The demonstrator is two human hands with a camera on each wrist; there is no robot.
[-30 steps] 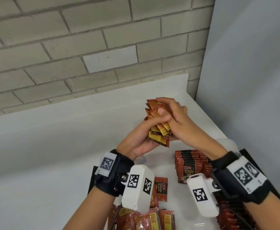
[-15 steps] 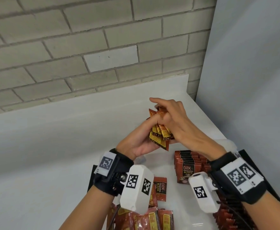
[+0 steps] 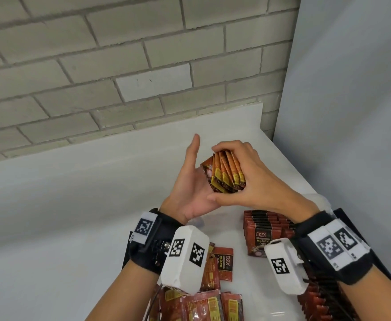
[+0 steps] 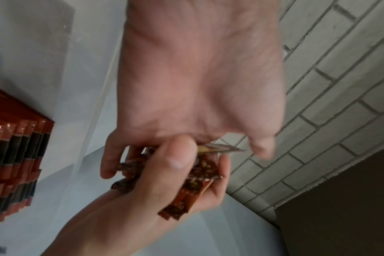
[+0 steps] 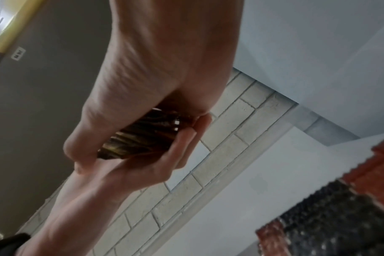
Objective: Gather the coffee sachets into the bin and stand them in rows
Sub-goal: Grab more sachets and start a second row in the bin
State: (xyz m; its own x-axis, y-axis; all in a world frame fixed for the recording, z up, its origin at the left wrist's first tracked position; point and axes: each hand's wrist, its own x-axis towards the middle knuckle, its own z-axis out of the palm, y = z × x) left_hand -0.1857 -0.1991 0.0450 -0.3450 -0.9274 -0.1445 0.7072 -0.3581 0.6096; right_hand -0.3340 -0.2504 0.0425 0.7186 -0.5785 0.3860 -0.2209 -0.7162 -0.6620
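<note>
At the centre of the head view, the right hand [image 3: 247, 181] clasps a fanned bundle of coffee sachets [image 3: 224, 174] from above, fingers curled over its top edge and thumb under it. The left hand [image 3: 189, 188] lies under the bundle, palm up, thumb raised and released. Only the left wrist view shows that hand's fingers [image 4: 109, 155] curling up behind the sachets, with the right thumb pressed on the front. The right wrist view shows only dark sachet edges between the palms. Lower right in the head view, rows of sachets [image 3: 264, 228] stand in the clear bin [image 3: 321, 200] on the white table [image 3: 74, 228]; loose sachets [image 3: 224, 265] lie lower centre.
</note>
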